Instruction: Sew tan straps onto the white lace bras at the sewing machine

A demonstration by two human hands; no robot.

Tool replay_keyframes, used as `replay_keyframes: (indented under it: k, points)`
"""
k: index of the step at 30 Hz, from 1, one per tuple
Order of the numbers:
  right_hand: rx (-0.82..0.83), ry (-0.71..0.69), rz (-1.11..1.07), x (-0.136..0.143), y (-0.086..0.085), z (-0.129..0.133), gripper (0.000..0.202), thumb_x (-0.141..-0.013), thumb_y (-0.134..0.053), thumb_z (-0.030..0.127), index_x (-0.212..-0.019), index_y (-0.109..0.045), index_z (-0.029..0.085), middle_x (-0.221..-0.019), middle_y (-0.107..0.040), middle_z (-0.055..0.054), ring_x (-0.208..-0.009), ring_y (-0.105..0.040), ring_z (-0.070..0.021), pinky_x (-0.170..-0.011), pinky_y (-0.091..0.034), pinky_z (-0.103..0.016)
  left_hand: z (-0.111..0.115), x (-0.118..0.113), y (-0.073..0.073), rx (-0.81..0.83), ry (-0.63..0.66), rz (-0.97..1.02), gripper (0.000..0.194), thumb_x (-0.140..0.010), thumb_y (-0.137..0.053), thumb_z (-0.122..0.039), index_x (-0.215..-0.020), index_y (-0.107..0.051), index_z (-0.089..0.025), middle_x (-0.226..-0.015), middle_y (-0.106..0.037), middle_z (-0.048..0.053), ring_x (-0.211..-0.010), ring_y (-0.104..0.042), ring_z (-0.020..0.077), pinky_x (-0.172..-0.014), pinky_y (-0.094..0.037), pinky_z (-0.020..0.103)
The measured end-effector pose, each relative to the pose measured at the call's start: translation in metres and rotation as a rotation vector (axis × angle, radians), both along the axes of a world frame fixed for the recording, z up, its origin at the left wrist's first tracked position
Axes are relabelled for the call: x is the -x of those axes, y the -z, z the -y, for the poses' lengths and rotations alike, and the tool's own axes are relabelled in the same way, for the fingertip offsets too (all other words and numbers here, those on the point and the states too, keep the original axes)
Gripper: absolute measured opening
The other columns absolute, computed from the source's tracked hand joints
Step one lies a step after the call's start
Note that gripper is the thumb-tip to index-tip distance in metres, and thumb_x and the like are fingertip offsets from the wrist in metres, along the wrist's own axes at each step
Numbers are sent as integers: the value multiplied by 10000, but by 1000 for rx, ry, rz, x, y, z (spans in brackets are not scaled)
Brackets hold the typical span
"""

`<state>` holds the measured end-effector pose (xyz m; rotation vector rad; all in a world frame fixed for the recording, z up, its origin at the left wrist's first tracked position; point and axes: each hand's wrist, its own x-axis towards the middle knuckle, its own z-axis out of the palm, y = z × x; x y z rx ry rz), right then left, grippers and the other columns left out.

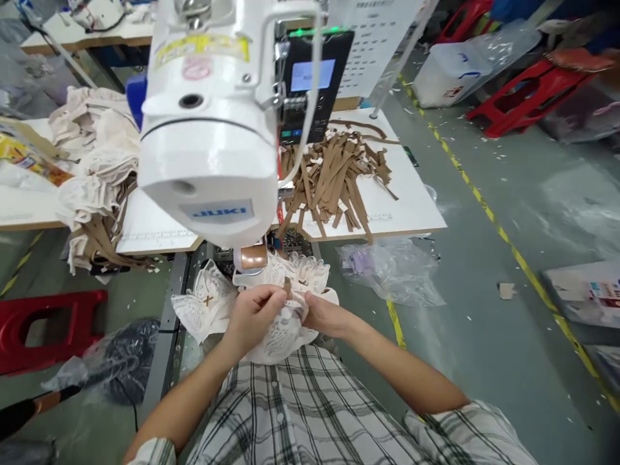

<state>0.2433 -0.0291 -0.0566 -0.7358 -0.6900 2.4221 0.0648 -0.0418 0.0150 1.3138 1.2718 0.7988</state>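
- Left hand (256, 316): thumb and forefinger pinching white lace bra (278, 339), next to a small brown strip end (287, 285).
- Right hand (323, 314): thumb pressed on same bra, pinching it; other fingers mostly hidden.
- Bra: bunched at person's waist, just below JUKI sewing machine (208, 161) head; small brown cross mark (208, 301) on left-side cup.
- Brown fabric strips (334, 177): heaped on white tabletop (411, 200), right of machine.
- Pale lace garments (99, 145): piled left of machine.
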Motion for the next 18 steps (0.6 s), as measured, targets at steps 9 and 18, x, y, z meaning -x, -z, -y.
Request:
replay_keyframes:
  k: [9,18]
  points:
    - [-428,531,454,11,-40,-70,340,-766,-764,528,-873,-739,205,-626,-616,17,-543,-492,-89,-503,-395,-224,-19,25,9,-653,32,-506,304,-982,-483,-255,-1183,-706,-206,-924,-735,56,-817,-666,141,-715,-490,223]
    - [-888,311,647,34,-50,-117,174,-829,-677,362,-774,-618,208,-687,-630,10,-613,-588,-132,-608,-476,-276,-33,54,3,-437,-76,-666,313,-992,-504,-326,-1209,-707,-226,-949,-740,50,-840,-683,156,-741,-521,235]
